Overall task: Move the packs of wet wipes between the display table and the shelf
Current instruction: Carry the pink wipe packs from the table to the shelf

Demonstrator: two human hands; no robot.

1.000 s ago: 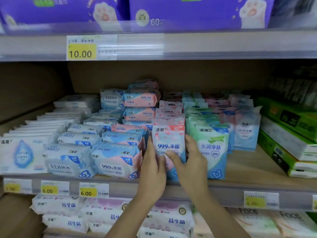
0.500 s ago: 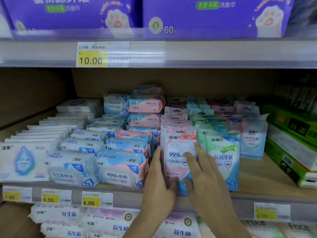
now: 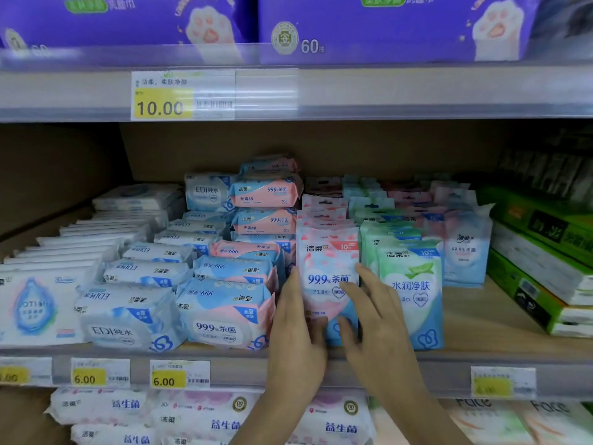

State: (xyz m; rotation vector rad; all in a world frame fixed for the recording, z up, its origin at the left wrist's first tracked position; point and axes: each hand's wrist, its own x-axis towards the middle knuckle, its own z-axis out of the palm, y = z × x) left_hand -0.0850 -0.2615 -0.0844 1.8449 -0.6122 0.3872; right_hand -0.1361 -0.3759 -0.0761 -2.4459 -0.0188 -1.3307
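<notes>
Wooden shelf (image 3: 481, 329) across mid-frame; pink wet-wipes pack (image 3: 327, 268) upright at its front edge, centre frame, touching green pack (image 3: 414, 284) to the right; left hand (image 3: 295, 335) gripping the pink pack's left edge, thumb on front; right hand (image 3: 382, 326) ungripping, straight fingers spread against its face.

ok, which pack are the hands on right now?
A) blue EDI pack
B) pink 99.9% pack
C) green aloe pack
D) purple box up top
B: the left hand holds the left edge of the pink pack, and the right hand lies spread on its front.
</notes>
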